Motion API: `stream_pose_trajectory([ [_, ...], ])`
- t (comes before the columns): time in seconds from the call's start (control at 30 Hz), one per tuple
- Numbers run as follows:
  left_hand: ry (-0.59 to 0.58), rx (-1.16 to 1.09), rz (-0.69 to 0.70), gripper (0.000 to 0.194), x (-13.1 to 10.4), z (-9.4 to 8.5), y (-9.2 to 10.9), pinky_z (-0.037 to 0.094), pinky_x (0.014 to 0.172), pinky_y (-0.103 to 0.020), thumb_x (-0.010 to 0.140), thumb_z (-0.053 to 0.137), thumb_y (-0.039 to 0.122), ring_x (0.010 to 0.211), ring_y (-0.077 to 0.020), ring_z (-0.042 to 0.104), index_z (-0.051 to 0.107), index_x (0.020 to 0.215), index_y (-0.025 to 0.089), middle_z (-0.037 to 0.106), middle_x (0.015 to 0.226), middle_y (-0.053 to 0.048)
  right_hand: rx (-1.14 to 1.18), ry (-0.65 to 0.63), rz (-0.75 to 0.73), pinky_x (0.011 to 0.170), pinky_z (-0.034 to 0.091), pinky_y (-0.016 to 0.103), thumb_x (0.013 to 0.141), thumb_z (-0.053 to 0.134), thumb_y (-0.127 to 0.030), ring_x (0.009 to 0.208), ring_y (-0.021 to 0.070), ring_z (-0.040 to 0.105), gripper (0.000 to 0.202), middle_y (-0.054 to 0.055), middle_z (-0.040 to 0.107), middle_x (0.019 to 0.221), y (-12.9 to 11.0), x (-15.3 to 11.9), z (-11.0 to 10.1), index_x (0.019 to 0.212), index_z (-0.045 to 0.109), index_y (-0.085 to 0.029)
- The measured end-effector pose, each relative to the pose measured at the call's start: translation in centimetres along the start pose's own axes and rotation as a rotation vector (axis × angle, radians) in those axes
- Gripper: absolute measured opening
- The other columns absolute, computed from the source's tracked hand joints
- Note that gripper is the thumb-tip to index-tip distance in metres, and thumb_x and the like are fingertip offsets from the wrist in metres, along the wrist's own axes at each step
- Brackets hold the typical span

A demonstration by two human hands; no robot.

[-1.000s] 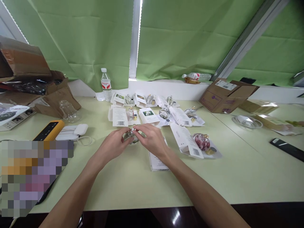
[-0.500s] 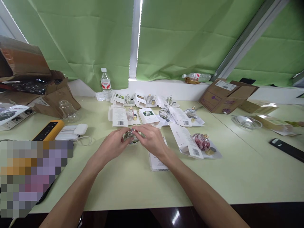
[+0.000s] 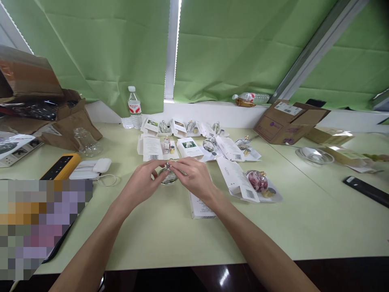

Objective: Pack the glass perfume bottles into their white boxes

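From my end, I am making out a red-and-white label on the standing water bottle (image 3: 134, 107), though its lettering is staying too small for me to read. Barcodes are showing on several of the white boxes (image 3: 190, 147), with fine print I cannot decipher. The brown carton (image 3: 278, 123) on the right is carrying a white sticker and purple printing, also illegible from here.

Both forearms are reaching in from the near edge of the table (image 3: 170, 243), converging at its middle. The left hand (image 3: 143, 180) is bending inward, its thumb and index finger closing on the neck of a glass bottle (image 3: 169, 178). The right hand (image 3: 195, 177) is mirroring it, thumb and index finger pinching the silver-coloured top. That glass bottle is standing on the table between the hands, partly hidden by fingers.

I am counting eight white boxes: three in the back row, three in the middle, one at front right and one beneath the right wrist. Seven other bottles (image 3: 257, 181) are sitting among them, one of them dark red. Two water bottles are showing, the second (image 3: 253, 97) lying on the ledge (image 3: 206, 111).
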State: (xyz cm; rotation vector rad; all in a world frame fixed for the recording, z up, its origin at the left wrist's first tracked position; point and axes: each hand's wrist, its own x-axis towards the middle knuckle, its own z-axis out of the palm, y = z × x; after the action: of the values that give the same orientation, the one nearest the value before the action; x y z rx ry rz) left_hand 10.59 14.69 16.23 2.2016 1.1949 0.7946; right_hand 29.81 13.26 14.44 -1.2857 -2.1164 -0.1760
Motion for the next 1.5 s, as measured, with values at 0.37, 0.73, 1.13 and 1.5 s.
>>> stream_pose_trajectory([
  [0.37, 0.117, -0.043, 0.054, 0.027, 0.1, 0.7, 0.0, 0.049, 0.063, -0.023, 0.094, 0.049, 0.036, 0.072, -0.0127, 0.061, 0.069, 0.109, 0.026, 0.072, 0.102, -0.001, 0.034, 0.01, 0.003, 0.08, 0.048, 0.027, 0.1, 0.043, -0.029, 0.094, 0.0167, 0.065, 0.031, 0.004, 0.074, 0.101, -0.1, 0.0, 0.1, 0.109, 0.072, -0.024],
  [0.73, 0.152, -0.052, 0.014, 0.026, 0.3, 1.2, -0.2, 0.049, 0.058, -0.022, 0.093, 0.052, 0.037, 0.067, -0.012, 0.061, 0.071, 0.107, 0.027, 0.073, 0.095, 0.0, 0.039, 0.084, -0.055, 0.077, 0.048, 0.026, 0.099, 0.047, -0.024, 0.089, 0.016, 0.066, 0.027, 0.004, 0.075, 0.096, 0.0, -0.1, 0.5, 0.107, 0.072, -0.023],
  [1.13, 0.15, -0.07, -0.001, 0.027, 0.2, 1.3, -0.1, 0.048, 0.055, -0.022, 0.092, 0.053, 0.036, 0.066, -0.0129, 0.061, 0.071, 0.11, 0.026, 0.073, 0.091, -0.001, 0.048, 0.111, -0.07, 0.073, 0.048, 0.026, 0.098, 0.048, -0.022, 0.088, 0.0155, 0.066, 0.026, 0.003, 0.075, 0.096, 0.0, -0.1, 0.6, 0.105, 0.073, -0.023],
  [1.5, 0.16, -0.056, 0.03, 0.027, 0.2, 1.3, -0.3, 0.048, 0.059, -0.023, 0.093, 0.05, 0.036, 0.066, -0.0118, 0.059, 0.071, 0.107, 0.027, 0.073, 0.092, 0.001, 0.075, 0.115, -0.073, 0.072, 0.047, 0.025, 0.098, 0.049, -0.022, 0.086, 0.0149, 0.065, 0.025, 0.001, 0.074, 0.094, -0.1, -0.2, 0.6, 0.104, 0.073, -0.023],
])
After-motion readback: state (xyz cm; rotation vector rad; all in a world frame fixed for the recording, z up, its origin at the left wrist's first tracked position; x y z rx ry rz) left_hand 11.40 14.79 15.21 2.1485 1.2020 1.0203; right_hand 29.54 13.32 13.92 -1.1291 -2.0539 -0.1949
